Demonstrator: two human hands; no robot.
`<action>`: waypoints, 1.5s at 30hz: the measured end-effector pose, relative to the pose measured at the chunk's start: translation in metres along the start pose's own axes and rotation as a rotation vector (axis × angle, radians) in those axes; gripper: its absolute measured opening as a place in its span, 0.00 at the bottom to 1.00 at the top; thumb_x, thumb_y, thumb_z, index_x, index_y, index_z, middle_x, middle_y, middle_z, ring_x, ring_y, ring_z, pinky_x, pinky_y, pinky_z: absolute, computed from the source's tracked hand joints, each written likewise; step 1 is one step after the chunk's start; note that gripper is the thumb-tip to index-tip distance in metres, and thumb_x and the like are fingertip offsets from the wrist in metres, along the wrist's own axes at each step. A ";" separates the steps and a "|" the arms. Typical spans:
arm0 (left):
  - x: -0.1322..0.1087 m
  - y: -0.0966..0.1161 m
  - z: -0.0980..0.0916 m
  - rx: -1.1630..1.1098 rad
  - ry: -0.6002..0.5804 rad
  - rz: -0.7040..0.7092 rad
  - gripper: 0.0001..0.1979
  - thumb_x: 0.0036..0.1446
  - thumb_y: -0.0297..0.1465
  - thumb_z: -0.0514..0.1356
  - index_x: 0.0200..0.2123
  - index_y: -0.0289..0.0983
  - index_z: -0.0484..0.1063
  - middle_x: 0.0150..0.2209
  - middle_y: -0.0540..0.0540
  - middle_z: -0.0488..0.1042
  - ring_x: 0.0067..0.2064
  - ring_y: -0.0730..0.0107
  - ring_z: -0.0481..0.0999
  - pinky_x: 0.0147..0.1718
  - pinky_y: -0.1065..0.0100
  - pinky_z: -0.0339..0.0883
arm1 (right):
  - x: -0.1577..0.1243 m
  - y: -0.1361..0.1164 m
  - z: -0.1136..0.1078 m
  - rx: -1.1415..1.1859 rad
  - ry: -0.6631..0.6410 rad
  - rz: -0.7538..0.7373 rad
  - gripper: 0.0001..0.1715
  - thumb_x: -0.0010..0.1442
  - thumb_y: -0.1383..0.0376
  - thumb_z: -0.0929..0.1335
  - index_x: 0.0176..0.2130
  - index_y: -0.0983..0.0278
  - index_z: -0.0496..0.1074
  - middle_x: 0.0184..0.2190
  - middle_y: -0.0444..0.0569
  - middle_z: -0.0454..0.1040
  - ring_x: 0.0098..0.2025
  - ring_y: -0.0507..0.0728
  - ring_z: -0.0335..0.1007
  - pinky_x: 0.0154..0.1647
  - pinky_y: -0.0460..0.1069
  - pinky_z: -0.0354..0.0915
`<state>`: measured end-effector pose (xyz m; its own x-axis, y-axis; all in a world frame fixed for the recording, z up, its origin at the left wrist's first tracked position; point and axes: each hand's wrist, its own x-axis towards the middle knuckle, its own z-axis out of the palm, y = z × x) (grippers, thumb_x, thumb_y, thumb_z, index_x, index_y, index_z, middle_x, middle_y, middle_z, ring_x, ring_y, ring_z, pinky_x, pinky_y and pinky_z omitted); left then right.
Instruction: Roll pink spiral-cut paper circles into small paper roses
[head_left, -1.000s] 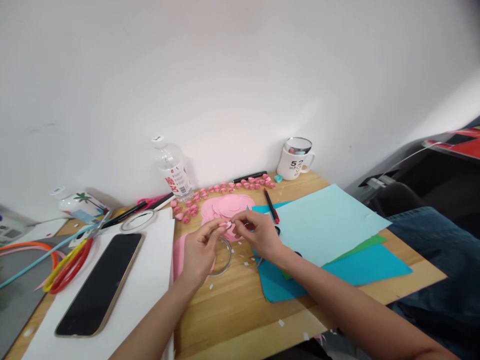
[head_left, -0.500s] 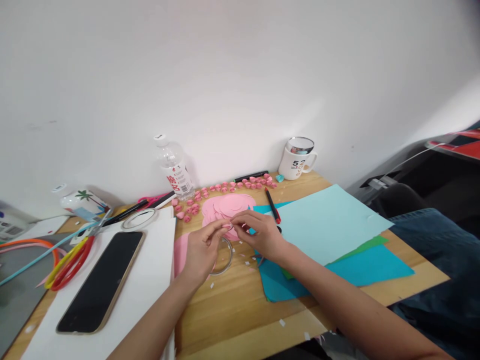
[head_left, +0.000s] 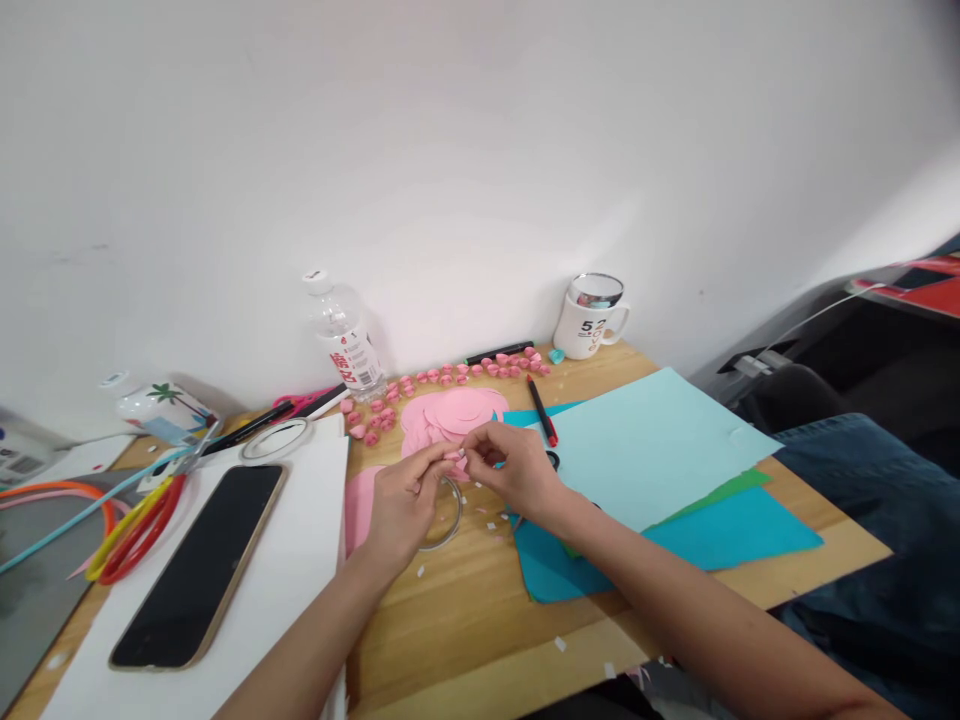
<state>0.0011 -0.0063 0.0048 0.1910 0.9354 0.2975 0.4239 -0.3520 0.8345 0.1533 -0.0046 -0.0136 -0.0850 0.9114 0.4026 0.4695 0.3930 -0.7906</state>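
Observation:
My left hand (head_left: pixel 403 502) is closed in a pinch on a small pink paper piece (head_left: pixel 453 456), which its fingers mostly cover. From the other side, my right hand (head_left: pixel 519 470) has thumb and forefinger pinched together at the edge of the same piece. Beneath the hands lies a pile of pink paper circles (head_left: pixel 450 408). A roll of tape (head_left: pixel 459 515) rests on the table just below them, partly behind my left hand. Behind the pile, several small curled pink paper pieces (head_left: pixel 421 377) stand in a curved row.
Light blue paper (head_left: pixel 660 450) overlaps darker blue sheets (head_left: pixel 720 540) at right, with a red-black pen (head_left: pixel 541 410) alongside. At left are a phone (head_left: pixel 199 570), scissors (head_left: pixel 146 530) and white paper (head_left: pixel 277 590). A plastic bottle (head_left: pixel 345 340) and mug (head_left: pixel 586 325) stand by the wall.
My right fingers have drawn back slightly and curled more at the edge of the pink paper piece. My left hand keeps its hold; the view has shifted a little.

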 end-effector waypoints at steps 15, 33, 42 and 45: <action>0.001 0.000 -0.001 -0.006 0.063 -0.015 0.08 0.50 0.30 0.57 0.34 0.40 0.76 0.34 0.50 0.78 0.35 0.67 0.76 0.37 0.70 0.68 | -0.001 -0.005 -0.002 0.040 0.105 -0.208 0.07 0.53 0.69 0.63 0.31 0.63 0.70 0.30 0.49 0.70 0.31 0.51 0.67 0.26 0.44 0.66; 0.000 -0.011 0.001 0.294 -0.035 0.255 0.11 0.54 0.26 0.53 0.37 0.38 0.74 0.36 0.50 0.78 0.34 0.71 0.77 0.36 0.73 0.69 | 0.000 0.014 0.000 -0.265 -0.023 -0.457 0.09 0.59 0.69 0.60 0.31 0.67 0.68 0.28 0.52 0.72 0.30 0.51 0.68 0.27 0.44 0.62; 0.000 -0.011 0.000 0.189 -0.054 0.138 0.10 0.54 0.29 0.54 0.37 0.40 0.74 0.35 0.51 0.78 0.35 0.70 0.77 0.37 0.72 0.69 | 0.000 0.017 0.000 -0.221 -0.009 -0.453 0.07 0.57 0.70 0.61 0.32 0.66 0.68 0.29 0.50 0.72 0.29 0.51 0.67 0.28 0.43 0.62; -0.001 -0.010 0.003 0.087 -0.056 0.025 0.10 0.53 0.30 0.55 0.36 0.40 0.75 0.35 0.50 0.78 0.35 0.69 0.77 0.38 0.70 0.69 | -0.001 0.019 0.001 -0.268 -0.029 -0.455 0.08 0.58 0.70 0.61 0.33 0.67 0.68 0.29 0.51 0.72 0.30 0.51 0.68 0.28 0.44 0.62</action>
<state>-0.0010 -0.0036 -0.0048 0.2507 0.9237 0.2897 0.4929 -0.3793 0.7830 0.1611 0.0026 -0.0296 -0.3552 0.6608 0.6612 0.5873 0.7080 -0.3921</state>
